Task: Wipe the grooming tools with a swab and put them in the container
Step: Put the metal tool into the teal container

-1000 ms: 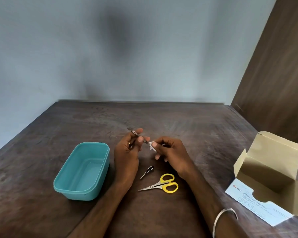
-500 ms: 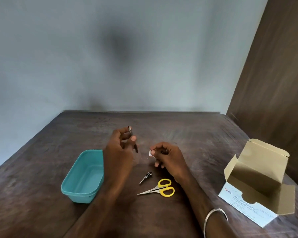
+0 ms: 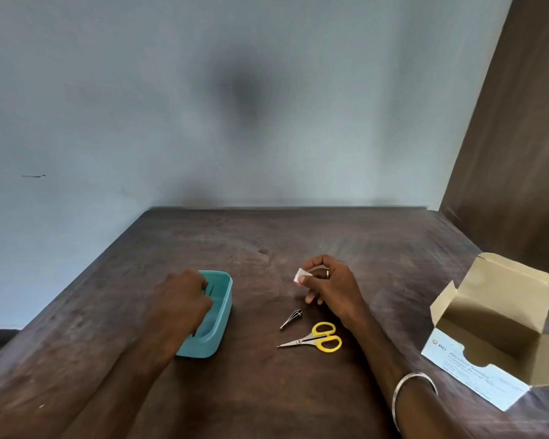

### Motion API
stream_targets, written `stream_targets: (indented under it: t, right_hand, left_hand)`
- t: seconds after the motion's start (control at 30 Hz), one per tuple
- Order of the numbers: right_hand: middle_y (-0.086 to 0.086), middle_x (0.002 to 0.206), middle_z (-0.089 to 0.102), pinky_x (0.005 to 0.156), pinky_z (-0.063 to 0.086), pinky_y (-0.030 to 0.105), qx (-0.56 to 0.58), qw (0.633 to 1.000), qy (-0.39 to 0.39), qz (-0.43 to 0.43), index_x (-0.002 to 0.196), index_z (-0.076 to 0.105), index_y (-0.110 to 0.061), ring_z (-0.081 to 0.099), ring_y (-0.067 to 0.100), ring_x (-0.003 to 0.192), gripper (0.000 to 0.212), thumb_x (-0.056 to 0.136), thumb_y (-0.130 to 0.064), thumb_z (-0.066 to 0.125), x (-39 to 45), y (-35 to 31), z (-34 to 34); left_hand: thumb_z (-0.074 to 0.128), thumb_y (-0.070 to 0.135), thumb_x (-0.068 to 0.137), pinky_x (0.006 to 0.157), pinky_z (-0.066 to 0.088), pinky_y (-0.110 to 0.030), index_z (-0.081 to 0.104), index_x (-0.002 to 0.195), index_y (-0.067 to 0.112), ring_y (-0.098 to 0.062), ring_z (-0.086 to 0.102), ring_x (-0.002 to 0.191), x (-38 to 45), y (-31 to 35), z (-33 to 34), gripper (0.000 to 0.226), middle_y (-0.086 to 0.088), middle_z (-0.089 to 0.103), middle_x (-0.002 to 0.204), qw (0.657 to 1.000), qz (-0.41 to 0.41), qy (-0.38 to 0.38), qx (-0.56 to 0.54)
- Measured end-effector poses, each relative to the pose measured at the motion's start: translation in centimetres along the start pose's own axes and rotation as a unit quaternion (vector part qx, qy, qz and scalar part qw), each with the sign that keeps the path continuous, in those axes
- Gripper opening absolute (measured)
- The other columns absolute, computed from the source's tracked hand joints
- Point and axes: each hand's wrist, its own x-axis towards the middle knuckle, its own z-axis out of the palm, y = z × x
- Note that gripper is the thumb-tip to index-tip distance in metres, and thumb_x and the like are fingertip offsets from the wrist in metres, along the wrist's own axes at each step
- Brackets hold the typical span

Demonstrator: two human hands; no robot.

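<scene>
teal container sits under my left hand, whose curled fingers hold a thin metal tool over its inside. my right hand pinches the white swab. clippers and yellow scissors lie on the wooden table.

the left hand covers the near left part of the teal container, so its fingertips and most of the thin dark tool beside them are hidden; whether they grip it cannot be told. the white swab is half buried in the right hand. both forearms run off the bottom edge.
</scene>
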Motion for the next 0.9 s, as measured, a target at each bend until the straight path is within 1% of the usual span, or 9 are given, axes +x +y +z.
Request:
stream_targets:
  t: [0.1, 0.27, 0.4, 0.53, 0.6, 0.67, 0.73, 0.8, 0.9]
  right_hand:
    - [0.005, 0.084, 0.078, 0.045, 0.045, 0.025, 0.000, 1.000, -0.011, 0.003, 0.101, 0.070, -0.018, 0.067, 0.022, 0.051, 0.022, 0.082, -0.009, 0.078, 0.1, 0.1, 0.0]
    - [-0.002, 0.086, 0.079, 0.049, 0.044, 0.024, -0.020, 0.999, -0.028, 0.001, 0.089, 0.074, -0.017, 0.068, 0.020, 0.054, 0.006, 0.084, -0.017, 0.077, 0.0, 0.2, 0.1]
    - [-0.002, 0.085, 0.079, 0.049, 0.044, 0.024, -0.029, 0.999, -0.029, 0.001, 0.088, 0.073, -0.017, 0.068, 0.019, 0.055, 0.005, 0.084, -0.017, 0.076, 0.0, 0.1, 0.0]
    - [0.002, 0.083, 0.079, 0.050, 0.045, 0.025, -0.027, 0.999, -0.030, -0.001, 0.085, 0.072, -0.017, 0.068, 0.021, 0.056, 0.005, 0.084, -0.018, 0.077, -0.1, 0.1, 0.0]
    - [0.001, 0.082, 0.079, 0.050, 0.046, 0.025, -0.034, 0.999, -0.028, 0.000, 0.085, 0.070, -0.016, 0.069, 0.022, 0.057, 0.006, 0.085, -0.019, 0.076, -0.1, 0.1, -0.1]
    - [-0.001, 0.079, 0.078, 0.051, 0.046, 0.026, -0.043, 0.999, -0.027, 0.001, 0.086, 0.070, -0.015, 0.071, 0.023, 0.058, 0.007, 0.085, -0.019, 0.075, 0.0, 0.0, -0.1]
    - [-0.001, 0.077, 0.078, 0.051, 0.047, 0.026, -0.049, 0.998, -0.027, 0.003, 0.085, 0.070, -0.015, 0.071, 0.023, 0.059, 0.005, 0.085, -0.017, 0.075, 0.0, 0.0, -0.1]
    - [0.000, 0.076, 0.077, 0.051, 0.047, 0.026, -0.056, 0.998, -0.028, 0.002, 0.084, 0.070, -0.016, 0.072, 0.023, 0.059, 0.005, 0.085, -0.016, 0.075, -0.1, -0.1, -0.1]
    - [0.002, 0.076, 0.077, 0.051, 0.048, 0.025, -0.068, 0.997, -0.030, -0.005, 0.082, 0.070, -0.019, 0.073, 0.025, 0.061, 0.007, 0.086, -0.016, 0.075, -0.1, -0.2, -0.2]
  left_hand:
    - [0.065, 0.014, 0.084, 0.060, 0.043, -0.026, 0.071, 0.087, 0.012, -0.017, 0.065, 0.076, 0.1, 0.2, 0.6, 0.007, -0.005, 0.068, 0.083, 0.999, 0.000, -0.045, 0.028]
    - [0.060, 0.015, 0.091, 0.070, 0.045, -0.027, 0.068, 0.114, 0.014, -0.014, 0.058, 0.084, 0.4, 0.3, 1.4, 0.025, -0.004, 0.068, 0.105, 0.996, -0.007, -0.072, 0.053]
    - [0.060, 0.015, 0.092, 0.072, 0.054, -0.030, 0.069, 0.112, 0.012, -0.015, 0.065, 0.081, 0.5, 0.5, 1.1, 0.023, -0.003, 0.068, 0.093, 0.996, -0.006, -0.074, 0.051]
    - [0.061, 0.017, 0.092, 0.083, 0.055, -0.034, 0.068, 0.120, 0.015, -0.022, 0.069, 0.091, 0.2, 0.8, 0.9, 0.029, -0.007, 0.071, 0.110, 0.999, 0.007, -0.013, 0.035]
    - [0.057, 0.020, 0.096, 0.079, 0.048, -0.030, 0.067, 0.122, 0.017, -0.023, 0.068, 0.098, -0.6, 1.6, 0.7, 0.029, -0.008, 0.071, 0.117, 0.997, 0.039, 0.056, 0.045]
    - [0.056, 0.024, 0.097, 0.075, 0.042, -0.028, 0.069, 0.119, 0.019, -0.021, 0.067, 0.098, -1.7, 2.6, 0.3, 0.026, -0.007, 0.071, 0.114, 0.988, 0.081, 0.124, 0.045]
    - [0.059, 0.029, 0.096, 0.080, 0.046, -0.030, 0.070, 0.114, 0.019, -0.021, 0.066, 0.098, -2.5, 3.6, 0.4, 0.024, -0.004, 0.071, 0.110, 0.976, 0.127, 0.173, 0.026]
    - [0.060, 0.032, 0.095, 0.084, 0.051, -0.034, 0.071, 0.112, 0.021, -0.020, 0.067, 0.097, -3.1, 4.6, 1.0, 0.023, -0.002, 0.070, 0.109, 0.971, 0.163, 0.175, 0.005]
    - [0.058, 0.039, 0.094, 0.085, 0.053, -0.034, 0.071, 0.111, 0.022, -0.021, 0.066, 0.100, -3.3, 6.1, 2.6, 0.027, -0.001, 0.069, 0.111, 0.976, 0.187, 0.102, 0.036]
